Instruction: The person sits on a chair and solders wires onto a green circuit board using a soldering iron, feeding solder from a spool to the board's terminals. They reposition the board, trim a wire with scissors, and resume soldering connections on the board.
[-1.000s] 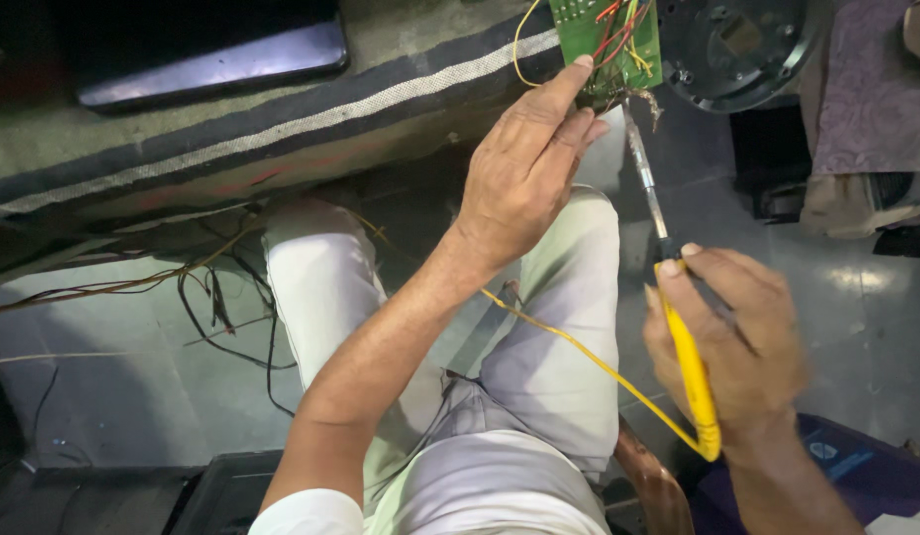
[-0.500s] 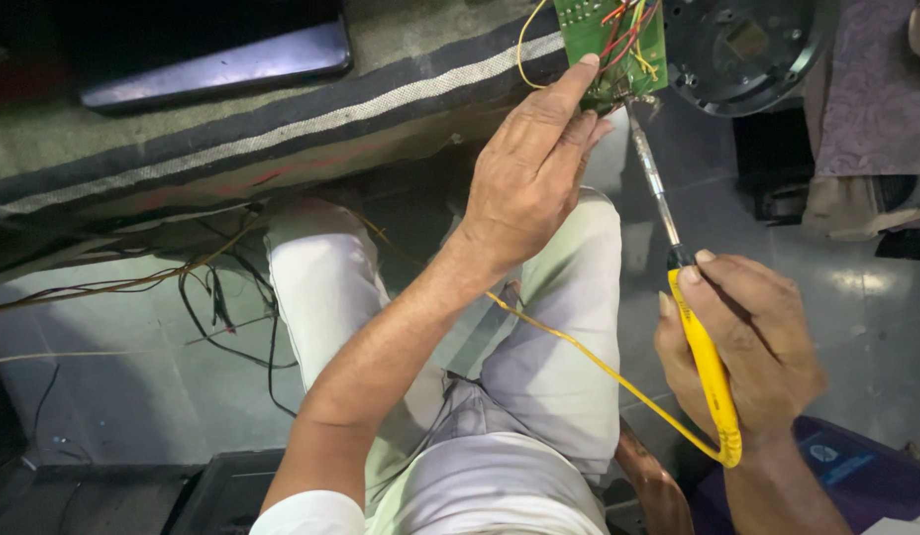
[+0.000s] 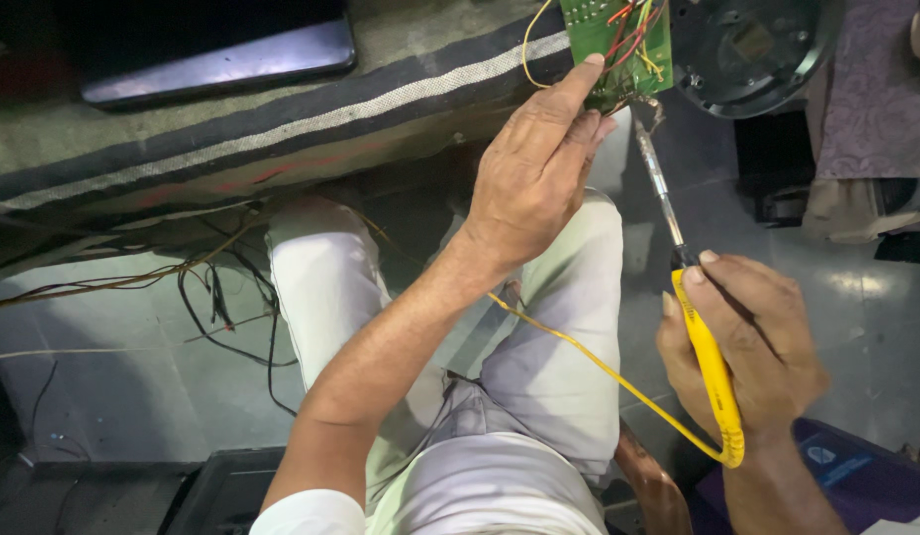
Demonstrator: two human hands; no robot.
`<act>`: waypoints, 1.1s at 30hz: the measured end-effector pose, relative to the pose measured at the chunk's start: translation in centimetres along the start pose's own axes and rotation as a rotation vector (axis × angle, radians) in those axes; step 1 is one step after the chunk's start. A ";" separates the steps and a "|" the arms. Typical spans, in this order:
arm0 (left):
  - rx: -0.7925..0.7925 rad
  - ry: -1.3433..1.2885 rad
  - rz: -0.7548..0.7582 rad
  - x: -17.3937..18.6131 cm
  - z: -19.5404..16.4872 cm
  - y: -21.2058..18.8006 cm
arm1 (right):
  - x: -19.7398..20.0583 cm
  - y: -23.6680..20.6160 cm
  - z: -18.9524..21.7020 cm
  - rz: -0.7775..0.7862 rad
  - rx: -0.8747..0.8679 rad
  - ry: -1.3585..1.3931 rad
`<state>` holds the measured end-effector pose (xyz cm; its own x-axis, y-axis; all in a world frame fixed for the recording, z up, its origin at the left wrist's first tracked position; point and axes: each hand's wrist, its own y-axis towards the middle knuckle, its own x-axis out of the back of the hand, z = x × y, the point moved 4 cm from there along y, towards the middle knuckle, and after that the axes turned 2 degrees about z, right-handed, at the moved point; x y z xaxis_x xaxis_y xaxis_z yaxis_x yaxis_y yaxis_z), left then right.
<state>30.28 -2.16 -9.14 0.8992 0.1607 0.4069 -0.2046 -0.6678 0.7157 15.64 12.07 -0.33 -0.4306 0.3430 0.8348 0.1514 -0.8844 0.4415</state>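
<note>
The left hand point(image 3: 534, 183) reaches up and forward, its fingers point(image 3: 569, 94) pressed together and pinching the lower edge of a green circuit board point(image 3: 604, 25) at the top of the view, the forefinger lying flat along the board's face. Red, yellow and green wires point(image 3: 633, 40) bunch over the right half of the board, and a thin yellow wire loops off its left edge. The right hand point(image 3: 747, 347) sits lower and to the right, its fingers point(image 3: 713, 287) closed around the yellow handle of a soldering iron point(image 3: 703, 347), thumb and forefinger near the front of the grip. The iron's metal shaft point(image 3: 658, 183) slants up and to the left, its tip right at the bottom right corner of the board, among the wire ends; whether it touches is too fine to tell. A yellow cord point(image 3: 589, 362) runs from the handle's rear across the person's lap, over the light trousers point(image 3: 539, 396). Just to the right of the board lies a round dark housing point(image 3: 757, 50). A striped cloth point(image 3: 282, 129) covers the desk edge above the knees, with a dark flat panel point(image 3: 212, 64) resting on it. Loose dark cables point(image 3: 217, 297) trail over the tiled floor point(image 3: 113, 396) at left.
</note>
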 end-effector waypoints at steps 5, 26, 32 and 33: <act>0.009 0.011 0.008 0.1 0.0 0.1 | -0.1 -0.2 0.1 -0.001 -0.002 -0.003; -0.120 0.025 0.128 0.8 0.0 0.0 | 0.1 1.1 1.2 0.057 0.107 -0.082; -0.097 0.093 0.281 0.9 -0.8 1.2 | 0.5 0.7 0.3 0.051 0.099 -0.054; -0.093 0.114 0.312 0.8 -1.0 1.6 | 0.7 0.6 0.1 0.049 0.098 -0.047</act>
<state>30.30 -2.35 -7.14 0.7400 0.0425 0.6712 -0.5020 -0.6293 0.5933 15.54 11.76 0.54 -0.3785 0.3164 0.8698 0.2583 -0.8663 0.4275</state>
